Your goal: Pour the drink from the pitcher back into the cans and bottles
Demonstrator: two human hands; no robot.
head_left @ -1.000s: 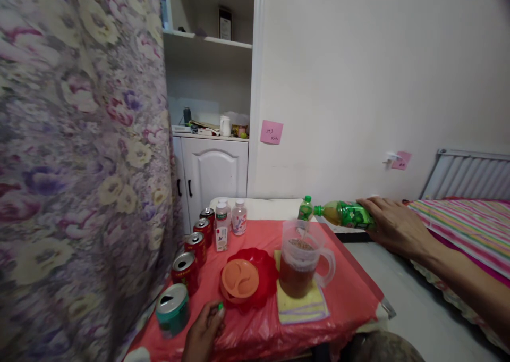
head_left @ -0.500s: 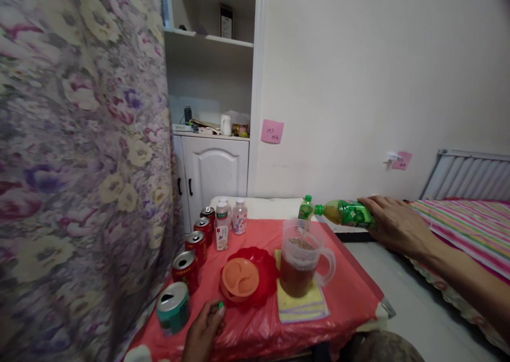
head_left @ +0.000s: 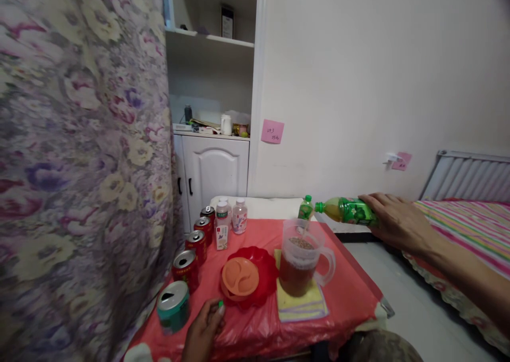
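My right hand grips a green-labelled plastic drink bottle, tipped on its side with its mouth to the left. Liquid falls from the mouth into a clear handled pitcher, which holds brown liquid with froth on top. The pitcher rests on a folded yellow cloth. Low on the table, my left hand is closed, pinching a small green bottle cap. Close by it are an orange divided dish and the scalloped red tray beneath.
Several red cans and a teal can line the table's left side, beside small clear bottles and a little carton. A second green bottle stands behind the pitcher. A flowered curtain hangs at left; a bed is at right.
Almost nothing differs. The tilted bottle and my right hand have shifted very slightly, and liquid still runs into the pitcher. My left hand stays in place with the cap.
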